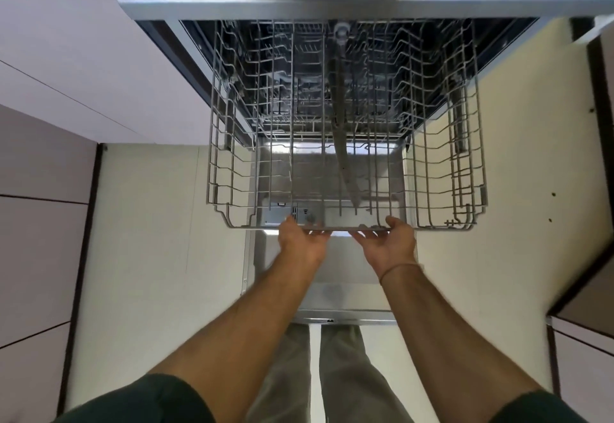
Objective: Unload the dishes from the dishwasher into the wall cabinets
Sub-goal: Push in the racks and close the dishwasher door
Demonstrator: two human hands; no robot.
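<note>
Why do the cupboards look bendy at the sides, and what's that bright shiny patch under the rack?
Head view: the wide-angle lens bows straight edges near the sides; the bright patch is light glaring off the steel dishwasher door, seen through the rack; the left hand and right hand gripping it look sharp.

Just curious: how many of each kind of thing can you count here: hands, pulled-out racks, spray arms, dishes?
Hands: 2, left hand and right hand
Pulled-out wire rack: 1
Spray arm: 1
Dishes in that rack: 0
Total: 4

Grey wire rack (445,170), cream floor (159,223)
</note>
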